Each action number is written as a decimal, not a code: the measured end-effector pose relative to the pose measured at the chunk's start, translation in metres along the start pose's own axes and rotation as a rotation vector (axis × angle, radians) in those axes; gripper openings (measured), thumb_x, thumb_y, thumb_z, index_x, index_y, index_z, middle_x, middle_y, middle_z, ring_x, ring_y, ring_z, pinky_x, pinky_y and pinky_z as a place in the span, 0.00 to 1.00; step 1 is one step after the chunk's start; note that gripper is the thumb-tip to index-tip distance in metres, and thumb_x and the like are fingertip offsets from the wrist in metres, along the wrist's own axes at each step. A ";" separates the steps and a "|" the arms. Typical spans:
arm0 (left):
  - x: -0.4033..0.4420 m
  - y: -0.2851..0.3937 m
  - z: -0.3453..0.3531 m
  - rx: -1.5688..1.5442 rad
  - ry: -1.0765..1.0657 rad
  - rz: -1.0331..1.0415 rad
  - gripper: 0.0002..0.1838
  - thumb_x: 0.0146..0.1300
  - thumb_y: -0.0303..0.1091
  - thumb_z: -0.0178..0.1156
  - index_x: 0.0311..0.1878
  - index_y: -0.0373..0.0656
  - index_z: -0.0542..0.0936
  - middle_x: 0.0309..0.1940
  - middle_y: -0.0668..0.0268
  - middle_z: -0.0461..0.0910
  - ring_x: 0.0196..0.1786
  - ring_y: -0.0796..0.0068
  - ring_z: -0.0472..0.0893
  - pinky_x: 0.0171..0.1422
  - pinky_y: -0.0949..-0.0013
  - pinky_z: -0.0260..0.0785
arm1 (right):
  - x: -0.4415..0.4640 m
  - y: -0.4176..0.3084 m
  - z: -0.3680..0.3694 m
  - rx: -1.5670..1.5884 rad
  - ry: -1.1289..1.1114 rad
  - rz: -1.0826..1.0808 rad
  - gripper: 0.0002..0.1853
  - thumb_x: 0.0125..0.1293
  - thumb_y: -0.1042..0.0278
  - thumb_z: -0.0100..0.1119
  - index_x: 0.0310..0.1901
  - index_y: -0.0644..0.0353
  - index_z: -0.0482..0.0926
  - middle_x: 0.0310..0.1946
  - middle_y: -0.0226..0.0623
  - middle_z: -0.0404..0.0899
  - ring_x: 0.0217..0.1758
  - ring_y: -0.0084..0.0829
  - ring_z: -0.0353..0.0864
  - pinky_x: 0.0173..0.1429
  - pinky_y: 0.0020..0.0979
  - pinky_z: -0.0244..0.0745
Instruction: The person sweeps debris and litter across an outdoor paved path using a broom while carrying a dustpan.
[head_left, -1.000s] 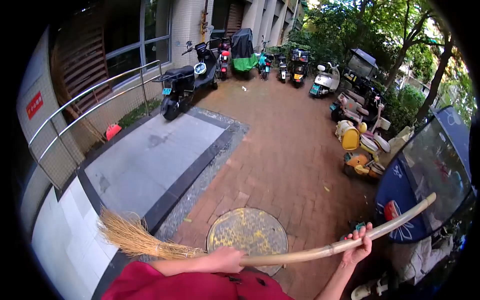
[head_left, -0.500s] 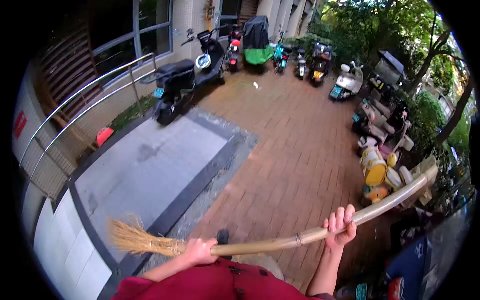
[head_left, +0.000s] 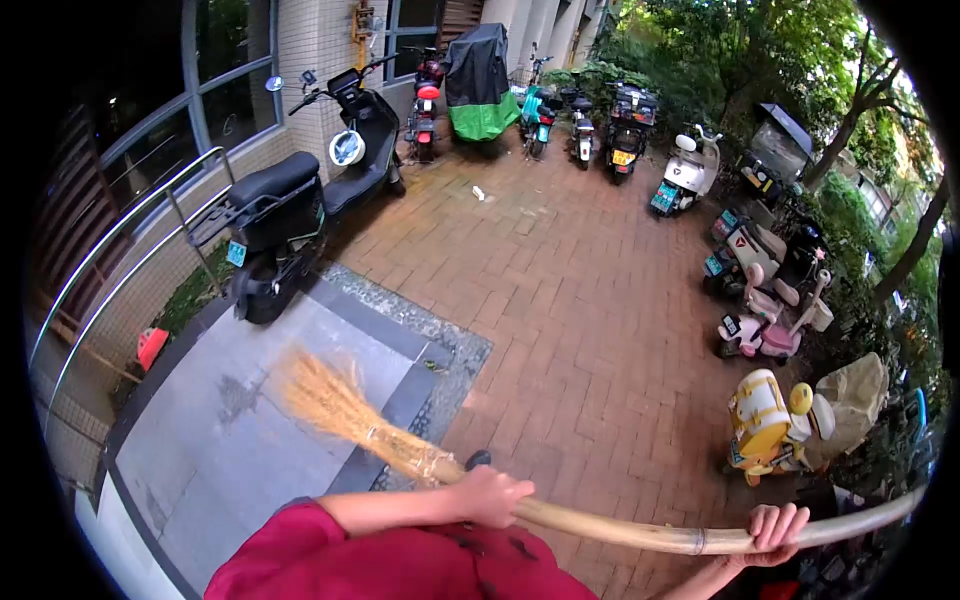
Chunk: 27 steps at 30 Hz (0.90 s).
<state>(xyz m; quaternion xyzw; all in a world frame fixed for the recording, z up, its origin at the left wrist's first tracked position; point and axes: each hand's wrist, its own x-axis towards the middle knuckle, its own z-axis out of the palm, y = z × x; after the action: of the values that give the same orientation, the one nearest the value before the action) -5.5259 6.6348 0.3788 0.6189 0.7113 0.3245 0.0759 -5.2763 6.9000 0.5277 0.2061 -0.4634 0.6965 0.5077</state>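
Note:
A straw broom [head_left: 335, 400] with a thick bamboo handle [head_left: 620, 524] lies across the front of my body, held with both hands. My left hand [head_left: 490, 497] is wrapped round the pole just behind the bound straw. Farther along the bamboo, at the right, my right hand [head_left: 775, 530] is closed over it, fingers on top. The bristles fan out to the left above the grey slab [head_left: 180, 470]; whether they touch it I cannot tell. The pole's far end runs to the right edge of the view.
A black scooter [head_left: 300, 200] stands at the slab's far left corner beside a metal railing [head_left: 125, 220]. Several more scooters line the back and right, including a yellow one [head_left: 762, 420]. Brick paving [head_left: 560, 300] stretches ahead, with a small white scrap [head_left: 478, 193] on it.
The straw end has swung forward and upward in view, while my right hand has dropped lower and farther right. The parked scooters appear nearer. Both hands stay on the broom.

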 end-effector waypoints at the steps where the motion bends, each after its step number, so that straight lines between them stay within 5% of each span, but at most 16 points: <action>1: 0.035 -0.030 -0.007 -0.002 0.007 0.018 0.13 0.41 0.39 0.62 0.27 0.46 0.70 0.18 0.63 0.76 0.24 0.58 0.78 0.26 0.57 0.69 | 0.031 0.025 -0.012 0.035 -0.132 0.001 0.16 0.57 0.70 0.61 0.26 0.54 0.60 0.19 0.27 0.63 0.16 0.18 0.67 0.23 0.22 0.66; 6: 0.183 -0.190 -0.072 0.058 -0.009 0.000 0.13 0.39 0.38 0.61 0.29 0.48 0.71 0.20 0.63 0.77 0.26 0.56 0.78 0.27 0.54 0.69 | 0.173 0.177 -0.062 0.033 -0.275 -0.014 0.18 0.52 0.69 0.68 0.26 0.54 0.62 0.20 0.27 0.67 0.17 0.20 0.71 0.24 0.21 0.72; 10: 0.285 -0.302 -0.131 0.092 -0.090 -0.029 0.14 0.40 0.36 0.60 0.33 0.47 0.73 0.21 0.61 0.78 0.28 0.55 0.79 0.28 0.54 0.70 | 0.267 0.297 -0.076 -0.084 -0.188 0.071 0.18 0.54 0.63 0.67 0.27 0.56 0.64 0.23 0.32 0.70 0.21 0.28 0.76 0.37 0.34 0.80; 18: 0.463 -0.573 -0.200 0.046 -0.139 0.064 0.14 0.41 0.38 0.60 0.34 0.48 0.73 0.21 0.59 0.78 0.29 0.55 0.79 0.30 0.53 0.70 | 0.393 0.552 -0.139 -0.284 -0.063 0.070 0.22 0.51 0.60 0.70 0.26 0.51 0.59 0.21 0.26 0.62 0.19 0.19 0.66 0.35 0.30 0.75; 27: 0.702 -0.863 -0.323 0.130 -0.312 0.080 0.14 0.42 0.37 0.59 0.35 0.48 0.75 0.23 0.58 0.79 0.31 0.55 0.80 0.32 0.53 0.71 | 0.566 0.814 -0.174 -0.436 -0.033 0.319 0.20 0.45 0.62 0.73 0.27 0.57 0.66 0.27 0.37 0.72 0.34 0.35 0.75 0.50 0.46 0.76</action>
<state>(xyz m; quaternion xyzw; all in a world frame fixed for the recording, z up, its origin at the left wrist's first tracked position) -6.5637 7.1483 0.3569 0.6932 0.6850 0.1808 0.1323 -6.2013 7.2962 0.5171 0.0276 -0.6371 0.6480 0.4165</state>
